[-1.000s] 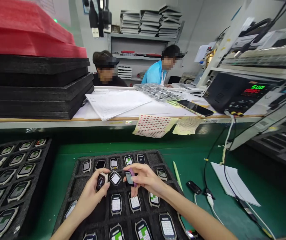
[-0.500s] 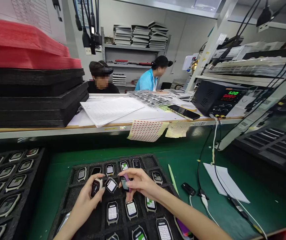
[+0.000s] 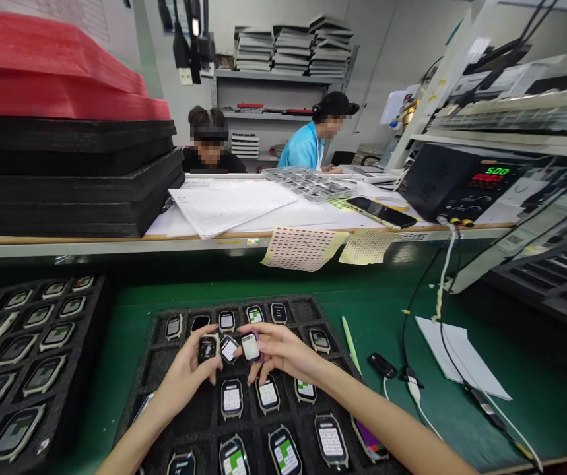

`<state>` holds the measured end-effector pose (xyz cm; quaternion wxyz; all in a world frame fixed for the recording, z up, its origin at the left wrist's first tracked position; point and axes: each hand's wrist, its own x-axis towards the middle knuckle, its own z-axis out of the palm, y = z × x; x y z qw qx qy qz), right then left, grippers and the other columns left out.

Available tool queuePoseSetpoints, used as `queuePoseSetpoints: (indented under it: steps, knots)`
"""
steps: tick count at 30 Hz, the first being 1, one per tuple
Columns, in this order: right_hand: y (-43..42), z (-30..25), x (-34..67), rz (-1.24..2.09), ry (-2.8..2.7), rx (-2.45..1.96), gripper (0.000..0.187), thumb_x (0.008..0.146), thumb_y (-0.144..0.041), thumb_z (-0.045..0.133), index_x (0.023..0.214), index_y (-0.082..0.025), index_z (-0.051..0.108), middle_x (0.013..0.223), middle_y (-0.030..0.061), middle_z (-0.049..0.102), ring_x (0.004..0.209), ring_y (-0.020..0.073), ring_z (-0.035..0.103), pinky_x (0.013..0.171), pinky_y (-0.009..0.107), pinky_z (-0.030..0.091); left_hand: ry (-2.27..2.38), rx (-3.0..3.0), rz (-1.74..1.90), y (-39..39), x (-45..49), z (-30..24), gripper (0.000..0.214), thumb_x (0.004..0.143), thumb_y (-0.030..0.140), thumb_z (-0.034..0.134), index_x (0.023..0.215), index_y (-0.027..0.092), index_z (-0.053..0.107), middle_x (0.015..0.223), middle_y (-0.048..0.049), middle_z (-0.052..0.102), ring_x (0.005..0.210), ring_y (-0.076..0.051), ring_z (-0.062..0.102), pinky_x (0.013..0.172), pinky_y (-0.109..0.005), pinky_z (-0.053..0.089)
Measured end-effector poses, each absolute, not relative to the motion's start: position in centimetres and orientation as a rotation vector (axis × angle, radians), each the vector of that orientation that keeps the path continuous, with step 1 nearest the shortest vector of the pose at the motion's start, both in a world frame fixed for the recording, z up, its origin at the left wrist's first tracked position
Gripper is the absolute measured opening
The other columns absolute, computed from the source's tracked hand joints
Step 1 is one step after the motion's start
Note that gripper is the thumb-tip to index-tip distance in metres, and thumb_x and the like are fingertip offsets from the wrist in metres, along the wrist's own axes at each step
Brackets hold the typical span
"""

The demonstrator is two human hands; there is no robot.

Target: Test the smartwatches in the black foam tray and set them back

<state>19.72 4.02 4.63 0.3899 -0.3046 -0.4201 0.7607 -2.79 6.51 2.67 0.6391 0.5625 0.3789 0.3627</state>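
My left hand [image 3: 189, 366] grips a smartwatch [image 3: 208, 348] by its edges, its dark lit screen facing me. In my right hand [image 3: 283, 349] is a second smartwatch [image 3: 250, 346], with a pale screen and a purple edge showing behind it. Between the two, a watch with a white screen [image 3: 230, 348] sits tilted in the black foam tray [image 3: 164, 359]. Both hands hover over this tray, where several watch bodies lie in square pockets. Some show white and green screens, like the watch [image 3: 284, 450] near the front.
Another foam tray of watches [image 3: 26, 369] stands at left. On the green bench lie a light green pen [image 3: 350, 343], a small black device [image 3: 382, 365], cables and white paper [image 3: 461, 356]. A power supply [image 3: 466, 185] and stacked black foam [image 3: 65, 178] occupy the shelf; two people sit beyond.
Both held watches have turned so their screens face me more directly. The view has shifted, so the tray and hands appear a little further right.
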Motion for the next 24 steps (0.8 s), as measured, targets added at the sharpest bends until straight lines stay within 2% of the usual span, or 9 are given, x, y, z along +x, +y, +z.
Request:
queuePoseSetpoints:
  steps: [4, 6, 11, 24]
  knots:
    - [4.18, 4.46, 19.37, 1.924, -1.087, -0.786, 0.039, 0.08, -0.024, 0.064, 0.117, -0.018, 0.052, 0.103, 0.0109, 0.063, 0.07, 0.0215, 0.071, 0.056, 0.026, 0.056, 0.739, 1.148, 0.802, 6.41, -2.64, 3.11, 0.05, 0.075, 0.023, 0.062, 0.122, 0.018, 0.045, 0.1, -0.0077, 0.062, 0.088, -0.022, 0.061, 0.074, -0.035, 0.052]
    - [4.18, 4.4, 19.2, 1.899, -1.098, -0.81, 0.037, 0.08, -0.021, 0.063, 0.115, -0.018, 0.052, 0.101, 0.0091, 0.063, 0.068, 0.021, 0.071, 0.053, 0.026, 0.055, 0.714, 1.123, 0.801, 6.43, -2.68, 3.17, 0.048, 0.075, 0.019, 0.06, 0.121, 0.018, 0.046, 0.102, -0.0085, 0.062, 0.093, -0.023, 0.06, 0.078, -0.037, 0.053]
    - [4.05, 4.46, 18.8, 1.831, -1.123, -0.88, 0.042, 0.081, -0.019, 0.059, 0.122, -0.018, 0.048, 0.103, 0.0105, 0.063, 0.063, 0.0191, 0.07, 0.049, 0.025, 0.055, 0.669, 1.129, 0.775, 6.62, -2.93, 3.28, 0.046, 0.076, 0.016, 0.056, 0.121, 0.018, 0.047, 0.105, -0.0097, 0.062, 0.094, -0.023, 0.061, 0.078, -0.039, 0.054]
    - [3.89, 4.64, 18.65, 1.837, -1.115, -0.868, 0.033, 0.083, -0.023, 0.062, 0.113, -0.017, 0.051, 0.103, 0.0131, 0.066, 0.061, 0.0206, 0.07, 0.046, 0.026, 0.055, 0.661, 1.19, 0.731, 6.67, -3.11, 3.12, 0.042, 0.079, 0.02, 0.056, 0.121, 0.019, 0.048, 0.105, -0.0092, 0.061, 0.095, -0.023, 0.06, 0.077, -0.037, 0.055]
